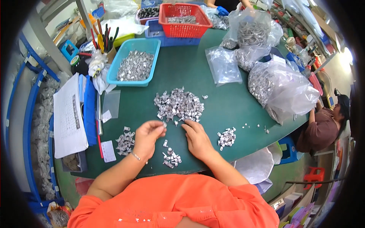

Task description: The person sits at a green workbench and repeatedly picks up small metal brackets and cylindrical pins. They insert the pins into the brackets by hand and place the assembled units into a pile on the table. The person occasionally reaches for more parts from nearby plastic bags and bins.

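Pinching a small metal piece (164, 124), the left hand (149, 136) is nearly closed; the right hand (198, 140), loosely curled, sits beside the pile (179, 105), any grip unclear.

A heap of small silver metal clips (179, 105) lies mid-table on the dark green tabletop (182, 68), just beyond the left hand (147, 137) and the right hand (198, 140); a smaller pile (125, 143) sits left of the left hand, a second pile (227, 138) right of the right hand, a third pile (172, 158) between the forearms (121, 167); a rectangular turquoise plastic tub (129, 83), holding silver metal pieces (137, 65), stands behind the heap and leftward; farther back, a red rectangular plastic basket (185, 31) sits on a blue plastic bin (178, 41); a bulging clear plastic bag (291, 89) lies at right, flat clear plastic bags (225, 66) left of it.
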Demonstrator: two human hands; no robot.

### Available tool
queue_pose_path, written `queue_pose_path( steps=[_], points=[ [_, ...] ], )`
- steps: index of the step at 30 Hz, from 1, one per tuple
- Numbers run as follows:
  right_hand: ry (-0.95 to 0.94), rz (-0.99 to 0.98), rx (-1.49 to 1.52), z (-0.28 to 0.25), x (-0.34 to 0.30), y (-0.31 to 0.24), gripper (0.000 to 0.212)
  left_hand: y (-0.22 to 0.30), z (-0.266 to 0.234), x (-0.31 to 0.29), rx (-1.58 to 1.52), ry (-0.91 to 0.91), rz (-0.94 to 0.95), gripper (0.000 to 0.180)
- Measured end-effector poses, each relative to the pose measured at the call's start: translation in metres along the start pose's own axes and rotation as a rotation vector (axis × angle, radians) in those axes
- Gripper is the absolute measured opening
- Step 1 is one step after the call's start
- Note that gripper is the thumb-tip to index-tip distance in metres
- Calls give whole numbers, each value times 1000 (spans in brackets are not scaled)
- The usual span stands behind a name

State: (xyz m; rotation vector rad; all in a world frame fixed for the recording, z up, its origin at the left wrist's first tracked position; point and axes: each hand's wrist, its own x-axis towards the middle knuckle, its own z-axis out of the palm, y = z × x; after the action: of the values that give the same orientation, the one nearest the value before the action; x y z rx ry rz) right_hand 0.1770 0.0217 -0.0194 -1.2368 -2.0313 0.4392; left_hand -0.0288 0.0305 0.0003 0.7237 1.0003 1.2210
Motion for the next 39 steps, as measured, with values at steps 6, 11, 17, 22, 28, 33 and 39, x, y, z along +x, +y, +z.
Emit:
queue_pose_path(
  steps=[6,11,17,22,28,33,39],
  points=[
    [-18,8,13,7,6,-4,39,0,-5,-7,-95,40,-94,11],
    [-51,-106,-81,12,27,-10,38,0,2,2,-117,15,-117,11],
    [21,20,44,12,26,-13,31,-1,1,7,-179,-28,-189,14],
    [55,201,372,7,33,-31,38,0,-1,12,-259,-113,-291,18],
    [42,439,712,10,21,-32,24,8,-4,4,-292,-162,-404,15],
    [20,483,717,11,16,-31,24,10,-6,3,-258,-161,-429,17],
    [-11,458,672,8,10,-31,21,7,-5,-4,-187,-164,-393,15]
  ],
)
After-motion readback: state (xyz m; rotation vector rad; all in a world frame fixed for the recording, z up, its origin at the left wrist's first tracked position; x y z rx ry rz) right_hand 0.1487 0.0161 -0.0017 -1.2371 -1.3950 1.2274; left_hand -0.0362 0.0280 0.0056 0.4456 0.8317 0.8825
